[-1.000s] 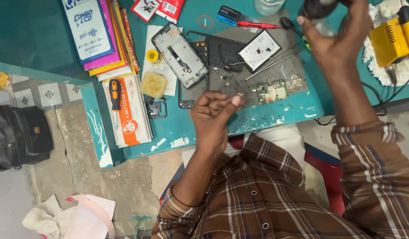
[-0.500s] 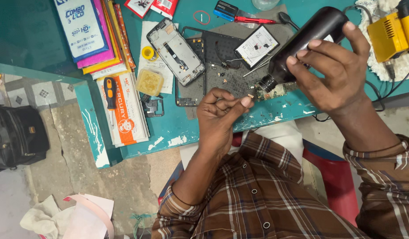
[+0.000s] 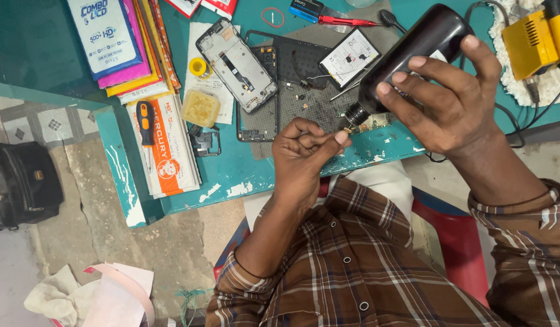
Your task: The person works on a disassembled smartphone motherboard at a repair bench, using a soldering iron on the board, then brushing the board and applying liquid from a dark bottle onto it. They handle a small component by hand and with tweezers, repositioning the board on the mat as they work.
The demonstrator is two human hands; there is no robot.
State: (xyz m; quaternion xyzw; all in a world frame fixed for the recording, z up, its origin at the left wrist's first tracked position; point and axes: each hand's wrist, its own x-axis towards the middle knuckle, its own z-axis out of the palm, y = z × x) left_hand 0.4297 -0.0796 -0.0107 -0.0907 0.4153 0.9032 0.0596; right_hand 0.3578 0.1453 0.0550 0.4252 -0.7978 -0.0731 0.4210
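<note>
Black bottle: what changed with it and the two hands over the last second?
The right hand brought the black bottle down from the top edge and tipped it, so its nozzle now sits just above the small part pinched in the left hand. The left hand stayed at the bench edge, fingers closed on the part. The opened phone and dark mat lie unchanged.

Soft, even daylight falls across the teal desk [image 3: 243,181], bright enough, with faint shadows under the hands; a dull sheen runs along the black bottle [image 3: 413,51]; everything stays sharp, edges slightly bent
</note>
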